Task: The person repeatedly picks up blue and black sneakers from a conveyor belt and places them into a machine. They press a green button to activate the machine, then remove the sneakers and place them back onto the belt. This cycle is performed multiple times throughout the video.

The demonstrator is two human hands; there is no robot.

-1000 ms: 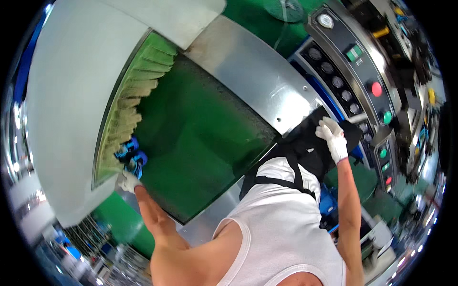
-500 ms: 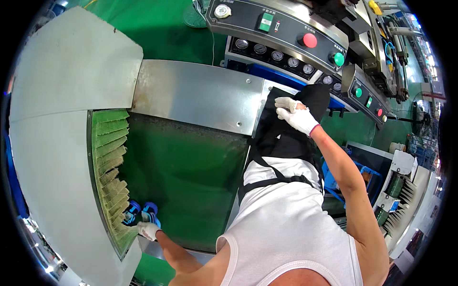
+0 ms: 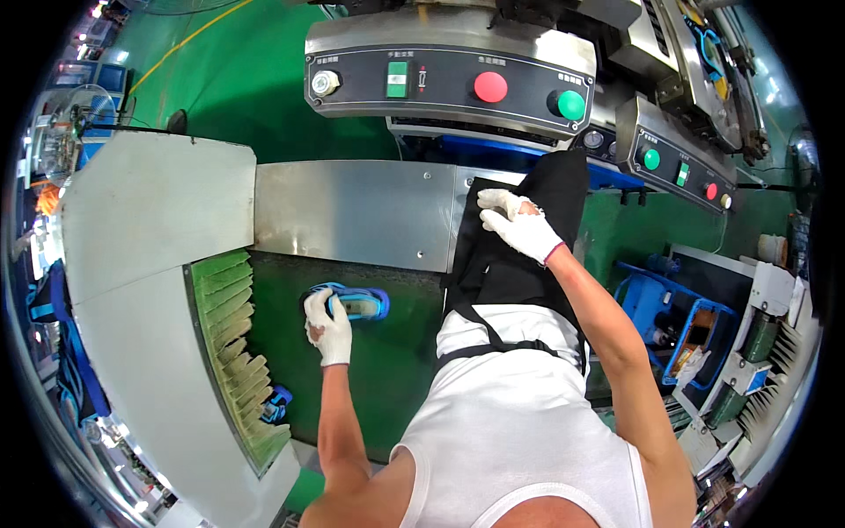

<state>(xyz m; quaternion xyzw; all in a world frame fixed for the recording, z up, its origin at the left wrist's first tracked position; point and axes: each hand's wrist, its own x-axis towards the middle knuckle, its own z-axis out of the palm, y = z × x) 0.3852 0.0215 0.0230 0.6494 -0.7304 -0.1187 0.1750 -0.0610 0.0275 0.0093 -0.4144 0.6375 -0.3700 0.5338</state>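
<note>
My left hand (image 3: 327,327), in a white glove, closes around the left end of a blue shoe (image 3: 363,304) above a dark green conveyor belt (image 3: 370,378). A second blue shoe (image 3: 277,405) sits farther left on the belt, beside the hanging green strip curtain (image 3: 231,330). My right hand (image 3: 521,225), gloved with part of a finger bare, hovers over or rests on the black apron (image 3: 493,264) on my lap; I cannot tell which. Its fingers are loosely bent and apart, and nothing shows in them.
A pale grey machine housing (image 3: 132,299) borders the belt on the left. Ahead runs a metal ledge (image 3: 352,211), with a button control panel (image 3: 449,84) beyond it. A second panel (image 3: 678,163) stands farther right. A blue crate (image 3: 678,321) sits on my right.
My left hand has moved forward and right from the strip curtain, taking a shoe with it. The other shoe stays near the curtain. My view has turned; my right hand keeps its pose.
</note>
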